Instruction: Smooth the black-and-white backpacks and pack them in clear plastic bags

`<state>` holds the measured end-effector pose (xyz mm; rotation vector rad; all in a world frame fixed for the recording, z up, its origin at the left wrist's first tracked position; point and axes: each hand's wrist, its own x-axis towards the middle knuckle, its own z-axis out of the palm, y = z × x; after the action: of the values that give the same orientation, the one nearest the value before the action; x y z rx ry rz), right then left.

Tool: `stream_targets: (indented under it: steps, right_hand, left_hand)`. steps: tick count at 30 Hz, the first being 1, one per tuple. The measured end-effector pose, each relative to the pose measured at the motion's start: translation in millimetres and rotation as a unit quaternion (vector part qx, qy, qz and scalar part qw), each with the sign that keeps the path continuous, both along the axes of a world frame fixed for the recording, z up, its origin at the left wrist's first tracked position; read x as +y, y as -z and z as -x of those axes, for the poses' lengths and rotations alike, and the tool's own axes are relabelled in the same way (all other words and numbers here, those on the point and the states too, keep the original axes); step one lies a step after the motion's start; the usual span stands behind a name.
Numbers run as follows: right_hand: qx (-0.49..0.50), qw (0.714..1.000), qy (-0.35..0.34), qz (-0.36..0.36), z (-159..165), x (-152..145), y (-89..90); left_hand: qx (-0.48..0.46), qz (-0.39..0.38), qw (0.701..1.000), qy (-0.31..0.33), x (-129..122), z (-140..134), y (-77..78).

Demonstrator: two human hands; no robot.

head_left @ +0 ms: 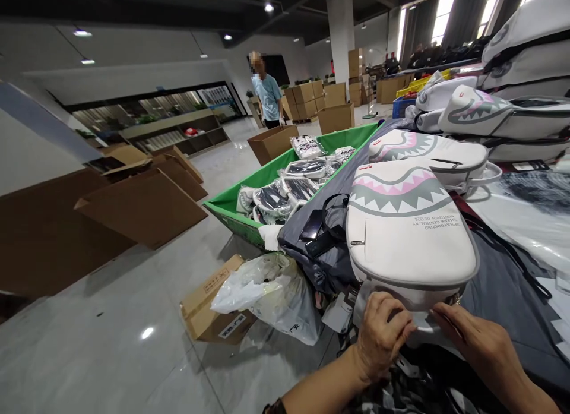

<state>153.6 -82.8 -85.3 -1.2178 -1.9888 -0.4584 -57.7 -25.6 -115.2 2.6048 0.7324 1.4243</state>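
A white backpack (409,236) with a grey and pink shark-teeth print lies on the cloth-covered table in front of me, its lettering upside down to my view. My left hand (385,334) is closed, fingers curled on the bag's near edge. On the same edge, further right, my right hand (472,337) pinches with thumb and fingers; the exact part between them is hidden. Just behind lies a second shark-print backpack (427,148). Two dark phones (312,225) and a black strap (329,215) rest left of the front bag.
Several white bags are stacked at right (529,51). A green-walled bin (231,194) holds plastic-wrapped bags. On the floor are a white plastic bag (285,301), a small carton (200,307) and large open cartons (142,206). A person in light blue (268,96) stands beyond the bin.
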Motion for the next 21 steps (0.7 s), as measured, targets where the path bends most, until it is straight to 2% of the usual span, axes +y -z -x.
stream_targets:
  steps: [2, 3, 5, 7, 9, 11, 12, 14, 17, 19, 21]
  right_hand:
    - [0.084, 0.993, 0.037, 0.075, -12, -8, 7.7]
    - [0.135, 0.980, 0.057, 0.133, -20, -14, 12.5]
    - [0.223, 0.934, 0.076, 0.268, -37, -28, 21.7]
    - [0.292, 0.875, 0.069, 0.379, -49, -40, 26.5]
    - [0.376, 0.825, 0.068, 0.418, -53, -43, 24.7]
    - [0.466, 0.791, 0.076, 0.389, -49, -36, 18.1]
    - [0.496, 0.783, 0.079, 0.367, -45, -29, 14.3]
    - [0.510, 0.790, 0.078, 0.330, -40, -10, 8.5]
    - [0.461, 0.836, 0.095, 0.282, -37, 10, 7.6]
    - [0.400, 0.884, 0.154, 0.188, -35, 11, 11.3]
    - [0.284, 0.935, 0.206, 0.043, -29, 1, 15.9]
  left_hand:
    - [0.007, -0.043, 0.999, 0.001, 10, -2, 8.5]
    - [0.007, -0.062, 0.998, 0.001, 15, -2, 12.8]
    - [-0.002, -0.091, 0.996, 0.007, 21, -1, 19.8]
    - [-0.009, -0.109, 0.994, 0.023, 25, 2, 24.1]
    - [-0.011, -0.130, 0.991, 0.040, 26, 5, 25.2]
    - [-0.006, -0.146, 0.988, 0.044, 26, 8, 23.4]
    - [-0.004, -0.153, 0.987, 0.044, 25, 9, 21.6]
    - [0.002, -0.160, 0.986, 0.039, 23, 10, 17.3]
    - [0.034, -0.158, 0.987, 0.020, 19, 11, 11.8]
    - [0.054, -0.148, 0.988, 0.006, 17, 10, 10.3]
    - [0.053, -0.138, 0.989, -0.007, 15, 9, 10.5]
